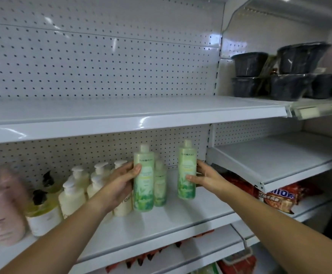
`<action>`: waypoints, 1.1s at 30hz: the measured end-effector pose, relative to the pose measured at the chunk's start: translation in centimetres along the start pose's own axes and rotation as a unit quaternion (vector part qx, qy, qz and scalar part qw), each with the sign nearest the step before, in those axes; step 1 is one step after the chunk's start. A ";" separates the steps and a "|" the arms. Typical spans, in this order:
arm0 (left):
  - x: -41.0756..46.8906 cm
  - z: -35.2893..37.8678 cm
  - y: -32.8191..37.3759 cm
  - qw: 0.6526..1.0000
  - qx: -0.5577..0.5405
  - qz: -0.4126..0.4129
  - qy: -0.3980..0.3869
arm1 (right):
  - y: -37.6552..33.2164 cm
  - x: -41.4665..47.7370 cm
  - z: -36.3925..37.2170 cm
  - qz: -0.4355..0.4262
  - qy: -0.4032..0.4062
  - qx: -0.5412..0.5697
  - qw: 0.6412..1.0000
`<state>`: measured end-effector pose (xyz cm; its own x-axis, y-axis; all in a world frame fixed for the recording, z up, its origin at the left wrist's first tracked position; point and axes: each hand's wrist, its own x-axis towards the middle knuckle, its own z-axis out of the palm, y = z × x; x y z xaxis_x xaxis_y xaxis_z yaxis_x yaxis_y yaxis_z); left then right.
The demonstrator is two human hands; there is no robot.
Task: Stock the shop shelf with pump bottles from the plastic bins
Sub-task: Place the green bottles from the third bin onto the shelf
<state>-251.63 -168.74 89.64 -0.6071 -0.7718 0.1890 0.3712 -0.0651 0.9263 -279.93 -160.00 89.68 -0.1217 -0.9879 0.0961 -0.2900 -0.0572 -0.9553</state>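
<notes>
I am shelving, left hand (121,182) curling round the left bottle (143,186), right hand (205,176) pinching the right bottle (186,167); next, I judge, both need seating upright on the shelf (161,222).

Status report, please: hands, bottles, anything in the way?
Hands: left hand grips left green bottle; right hand grips right green bottle; both upright. A third green bottle stands between, further back. Close on the left: cream pump bottles.
</notes>
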 end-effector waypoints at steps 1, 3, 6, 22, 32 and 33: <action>0.4 0.3 -0.3 1.000 0.000 -0.001 -0.002 | 0.3 0.3 -0.4 -0.002 -0.005 -0.004 1.000; 1.3 1.0 -1.2 1.000 0.001 -0.004 0.005 | 1.3 1.4 -1.7 -0.006 -0.020 -0.006 1.000; 2.3 2.2 -2.7 1.000 0.016 -0.005 0.022 | 2.7 3.1 -3.5 -0.009 -0.049 -0.006 0.999; 2.7 5.1 -5.2 0.991 0.012 -0.003 0.134 | 9.5 14.5 -4.3 -0.031 -0.171 -0.032 0.984; 2.5 4.0 -5.5 0.989 0.023 0.012 0.146 | 11.7 19.1 -2.1 -0.028 -0.200 -0.010 0.979; 2.5 4.0 -5.6 0.989 0.023 0.015 0.144 | 11.8 19.4 -1.9 -0.029 -0.206 -0.006 0.978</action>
<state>-258.04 -167.75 86.27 -0.3676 -0.9220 0.1220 0.3492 -0.0152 0.9369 -287.55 -179.57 80.79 0.2882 -0.9572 0.0274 -0.2960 -0.1162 -0.9481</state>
